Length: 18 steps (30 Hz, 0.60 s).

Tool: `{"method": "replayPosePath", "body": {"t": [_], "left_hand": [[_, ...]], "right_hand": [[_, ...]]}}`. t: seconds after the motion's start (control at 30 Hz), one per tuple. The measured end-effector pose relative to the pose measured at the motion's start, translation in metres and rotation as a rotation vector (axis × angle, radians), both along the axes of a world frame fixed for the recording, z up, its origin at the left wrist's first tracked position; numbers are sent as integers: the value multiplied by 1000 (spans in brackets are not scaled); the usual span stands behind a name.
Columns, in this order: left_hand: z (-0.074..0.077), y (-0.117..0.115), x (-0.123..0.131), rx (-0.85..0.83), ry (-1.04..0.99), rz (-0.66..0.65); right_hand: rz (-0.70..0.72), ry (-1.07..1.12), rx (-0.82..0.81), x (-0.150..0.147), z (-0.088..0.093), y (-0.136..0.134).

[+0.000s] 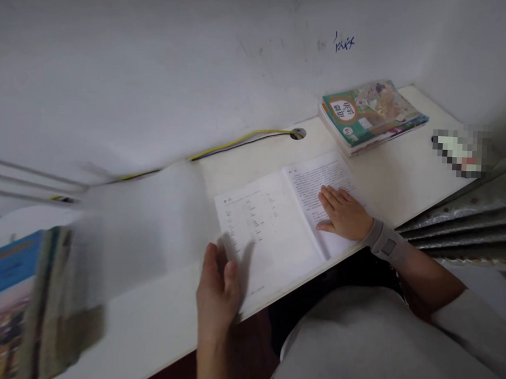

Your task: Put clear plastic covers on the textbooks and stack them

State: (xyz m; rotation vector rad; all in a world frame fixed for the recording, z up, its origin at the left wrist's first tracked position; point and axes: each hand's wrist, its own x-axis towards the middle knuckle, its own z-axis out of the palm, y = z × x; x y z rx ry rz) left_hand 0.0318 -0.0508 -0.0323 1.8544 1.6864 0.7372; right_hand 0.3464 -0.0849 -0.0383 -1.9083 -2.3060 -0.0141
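Note:
An open book (282,241) lies on the white desk in front of me, with dense print on its right page and sparse, scattered marks on its left page. My right hand (347,215) rests flat on the right page, fingers stretched out and thumb apart, a grey band around the wrist. At the lower left edge of the left page, my left hand (217,294) is held on its side, thumb and fingers apart with nothing visible between them. Whether it touches the paper I cannot tell.
Beyond the book, a stack of books with a green cover (374,111) lies near the wall. Blurred books (17,302) stand at the left. A yellow cable (242,139) runs into a desk hole (298,134). At right are a pixelated object (460,152) and a patterned curtain (473,221).

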Motion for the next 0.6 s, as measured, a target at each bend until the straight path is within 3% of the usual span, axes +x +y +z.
{"method": "replayPosePath", "body": {"t": [0.3, 0.47, 0.6], "left_hand": [[-8, 4, 3, 80, 125, -56], [-14, 10, 3, 110, 202, -99], [-13, 8, 4, 99, 106, -78]], "right_hand": [[-57, -3, 23, -9, 8, -4], [72, 39, 51, -16, 5, -20], [37, 46, 19, -7, 0, -25]]}}
